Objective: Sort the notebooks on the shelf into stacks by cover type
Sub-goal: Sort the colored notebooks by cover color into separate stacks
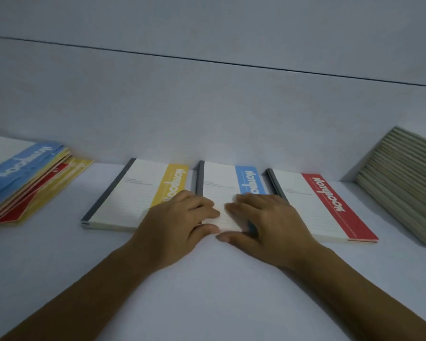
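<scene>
Head view: left hand [175, 217], right hand [268, 221] pinch rectangular blue-banded notebook [219, 183].

Three neat stacks lie flat side by side on the white shelf [207, 279], dark spines to the left, each top cover white with a coloured band reading "Notebook". The yellow-banded stack [138, 195] is leftmost, the blue-banded stack [219, 180] in the middle, the red-banded stack [312, 205] at right. At far left a loose pile [22, 178] of blue, red and yellow covers fans out untidily. At far right a grey-green row [403, 183] of notebooks leans tilted.
</scene>
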The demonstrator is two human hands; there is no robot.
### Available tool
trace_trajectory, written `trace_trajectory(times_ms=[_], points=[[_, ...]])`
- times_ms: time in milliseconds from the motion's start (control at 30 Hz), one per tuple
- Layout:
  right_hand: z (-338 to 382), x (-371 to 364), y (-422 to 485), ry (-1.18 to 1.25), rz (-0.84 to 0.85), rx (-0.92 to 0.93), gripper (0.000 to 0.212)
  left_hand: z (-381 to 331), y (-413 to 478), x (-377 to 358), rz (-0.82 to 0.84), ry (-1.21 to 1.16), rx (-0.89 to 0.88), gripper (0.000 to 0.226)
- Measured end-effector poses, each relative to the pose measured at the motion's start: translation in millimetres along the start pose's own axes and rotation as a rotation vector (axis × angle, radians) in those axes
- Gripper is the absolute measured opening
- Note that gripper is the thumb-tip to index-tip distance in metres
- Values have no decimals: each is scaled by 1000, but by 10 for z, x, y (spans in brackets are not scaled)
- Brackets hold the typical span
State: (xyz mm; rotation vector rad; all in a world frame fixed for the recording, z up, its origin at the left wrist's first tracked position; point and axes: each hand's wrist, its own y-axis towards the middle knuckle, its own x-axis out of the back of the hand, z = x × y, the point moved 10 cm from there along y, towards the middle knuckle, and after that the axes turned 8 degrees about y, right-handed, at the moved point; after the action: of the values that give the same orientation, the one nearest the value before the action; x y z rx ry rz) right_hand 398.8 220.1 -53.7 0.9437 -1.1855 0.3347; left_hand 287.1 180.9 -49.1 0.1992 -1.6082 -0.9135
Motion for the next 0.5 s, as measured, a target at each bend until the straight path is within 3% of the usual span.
trace_trajectory(times_ms=[133,333,500], points=[[-186,-25,5,-42,100,-160,92,71,-7,-62,17,-80,26,40],[-201,-86,-36,109,256,-295,101,89,-23,-164,34,-133,24,42],[-243,-119,-63,-53,345,-272,106,116,-41,-138,20,-130,71,41]])
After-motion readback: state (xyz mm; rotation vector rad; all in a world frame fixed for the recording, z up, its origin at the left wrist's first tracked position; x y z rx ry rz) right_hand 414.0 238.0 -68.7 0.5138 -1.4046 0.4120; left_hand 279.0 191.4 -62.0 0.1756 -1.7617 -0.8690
